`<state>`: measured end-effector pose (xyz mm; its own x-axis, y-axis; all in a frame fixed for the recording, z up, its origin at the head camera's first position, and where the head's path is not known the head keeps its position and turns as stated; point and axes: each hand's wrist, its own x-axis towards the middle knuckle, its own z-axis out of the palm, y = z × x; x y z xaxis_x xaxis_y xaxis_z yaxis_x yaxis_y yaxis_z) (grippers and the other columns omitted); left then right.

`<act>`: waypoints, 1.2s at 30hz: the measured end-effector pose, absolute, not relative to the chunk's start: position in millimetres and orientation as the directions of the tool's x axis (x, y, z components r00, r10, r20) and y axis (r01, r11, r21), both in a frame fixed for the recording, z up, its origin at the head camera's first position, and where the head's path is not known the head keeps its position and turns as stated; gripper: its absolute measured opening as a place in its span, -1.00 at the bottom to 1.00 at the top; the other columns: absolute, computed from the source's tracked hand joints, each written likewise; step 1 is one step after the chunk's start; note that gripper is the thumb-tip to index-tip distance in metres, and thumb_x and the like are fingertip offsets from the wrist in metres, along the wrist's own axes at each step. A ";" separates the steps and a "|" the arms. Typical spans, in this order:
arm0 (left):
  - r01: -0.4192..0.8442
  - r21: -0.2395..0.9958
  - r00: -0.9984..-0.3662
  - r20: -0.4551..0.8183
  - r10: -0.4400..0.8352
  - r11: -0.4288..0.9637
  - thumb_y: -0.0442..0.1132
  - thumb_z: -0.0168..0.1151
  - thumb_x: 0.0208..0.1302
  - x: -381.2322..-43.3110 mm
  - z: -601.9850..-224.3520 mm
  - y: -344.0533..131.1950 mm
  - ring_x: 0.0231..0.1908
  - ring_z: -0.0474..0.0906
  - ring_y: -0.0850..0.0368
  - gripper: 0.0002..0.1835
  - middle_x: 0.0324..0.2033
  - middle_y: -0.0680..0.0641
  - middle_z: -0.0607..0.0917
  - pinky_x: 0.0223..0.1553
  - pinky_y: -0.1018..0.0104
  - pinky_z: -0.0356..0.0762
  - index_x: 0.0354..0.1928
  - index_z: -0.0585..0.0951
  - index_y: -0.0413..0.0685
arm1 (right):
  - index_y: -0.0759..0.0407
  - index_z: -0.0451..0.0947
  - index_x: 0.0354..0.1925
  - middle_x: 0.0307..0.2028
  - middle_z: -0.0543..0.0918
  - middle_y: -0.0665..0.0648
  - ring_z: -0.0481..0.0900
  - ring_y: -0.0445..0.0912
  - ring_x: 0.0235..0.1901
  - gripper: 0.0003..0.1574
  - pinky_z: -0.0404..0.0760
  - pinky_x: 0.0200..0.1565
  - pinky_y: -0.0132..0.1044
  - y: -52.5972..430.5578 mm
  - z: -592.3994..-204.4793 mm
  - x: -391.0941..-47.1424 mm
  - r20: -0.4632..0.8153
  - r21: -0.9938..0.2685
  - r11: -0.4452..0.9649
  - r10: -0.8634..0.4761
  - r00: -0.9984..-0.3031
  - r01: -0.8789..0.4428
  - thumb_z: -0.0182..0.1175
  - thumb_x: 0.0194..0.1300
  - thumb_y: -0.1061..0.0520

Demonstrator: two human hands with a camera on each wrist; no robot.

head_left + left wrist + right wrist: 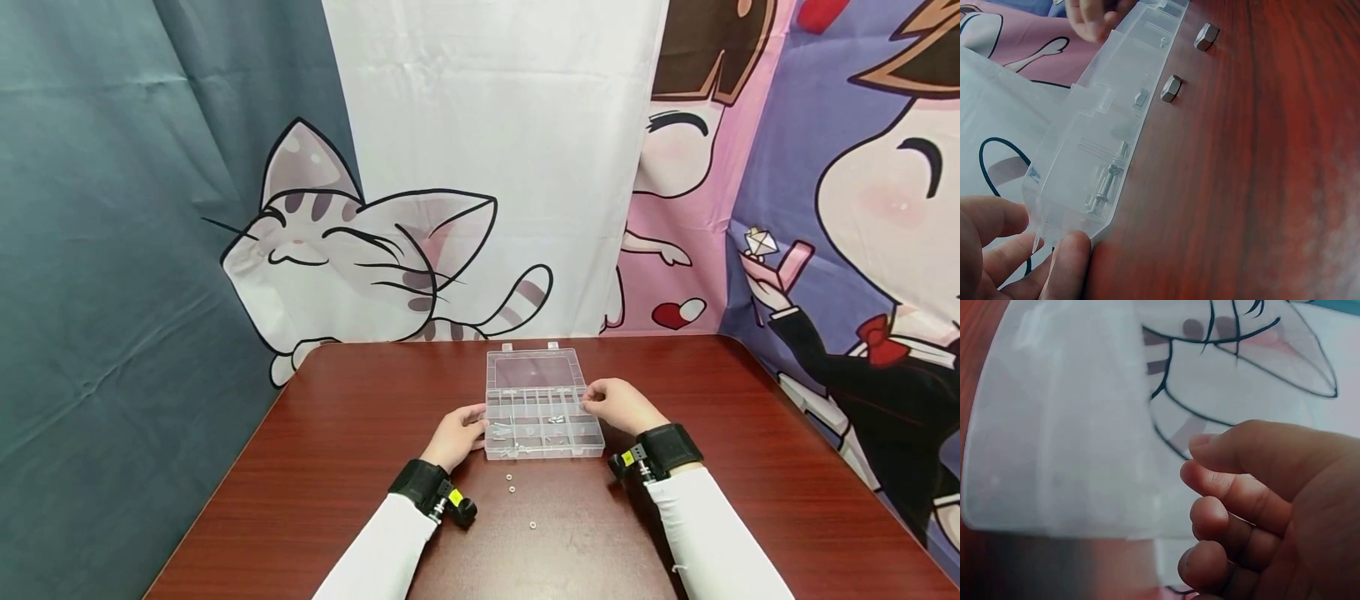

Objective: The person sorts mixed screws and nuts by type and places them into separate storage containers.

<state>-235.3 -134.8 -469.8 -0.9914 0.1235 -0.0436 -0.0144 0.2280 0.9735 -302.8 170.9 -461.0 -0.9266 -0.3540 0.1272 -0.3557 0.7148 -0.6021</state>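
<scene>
A clear plastic compartment box (543, 454) lies on the table with its see-through lid (534, 369) folded back. My left hand (453, 435) holds the box by its left side, thumb (1069, 262) at a lower corner and the other fingers along the wall. Screws (1107, 184) show through the plastic near that hand. At the box's right edge is my right hand (618, 403), fingers curled and thumb tip against the index finger; nothing shows between them. Small metal hex nuts (1171, 89) lie in front of the box, one farther toward me (533, 525).
The reddish-brown table (360, 392) extends to both sides of the box. Behind its far edge hangs a printed cloth (495, 108) with a cartoon cat and figures. Some compartments hold small metal parts (556, 419). A wrist camera (460, 508) hangs beneath each forearm.
</scene>
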 end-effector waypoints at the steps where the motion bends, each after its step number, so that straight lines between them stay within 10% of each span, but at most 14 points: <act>1: -0.015 0.974 -0.992 -0.043 0.121 0.227 -0.41 0.04 0.46 -234.2 -468.5 -134.7 0.10 0.55 -0.26 -0.54 0.21 -0.47 0.47 -0.08 0.16 0.69 0.33 0.37 -0.47 | 0.11 0.64 -0.41 -0.52 0.55 -0.02 0.45 -0.12 -0.45 -0.88 0.49 -0.34 -0.27 168.9 -457.6 -301.0 0.138 -0.603 0.706 -0.367 -0.920 -0.372 0.33 0.27 0.14; 16: 0.003 0.977 -0.995 -0.017 0.095 0.213 -0.35 0.10 0.45 -261.7 -513.0 -142.0 0.04 0.61 -0.10 -0.54 0.18 -0.36 0.54 -0.12 0.18 0.71 0.33 0.42 -0.36 | 0.03 0.69 -0.35 -0.51 0.57 -0.21 0.46 -0.29 -0.50 -0.97 0.50 -0.41 -0.35 83.6 -428.3 -239.2 0.091 -0.448 0.587 -0.721 -0.687 -0.675 0.33 0.24 0.11; 36: -0.006 0.974 -0.994 -0.030 0.102 0.226 -0.32 0.11 0.46 -257.0 -508.1 -142.5 0.12 0.56 -0.15 -0.52 0.23 -0.37 0.50 -0.09 0.15 0.70 0.35 0.41 -0.32 | -0.03 0.61 -0.58 -0.62 0.51 -0.23 0.43 -0.29 -0.57 -0.83 0.46 -0.48 -0.41 47.5 -457.2 -216.0 0.043 -0.253 0.616 -0.763 -0.645 -0.746 0.42 -0.04 0.19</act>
<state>-257.0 -142.5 -508.1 -0.9943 0.1024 -0.0300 -0.0061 0.2263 0.9740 -216.0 47.5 -457.2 -0.6451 -0.7629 0.0435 -0.7458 0.6163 -0.2529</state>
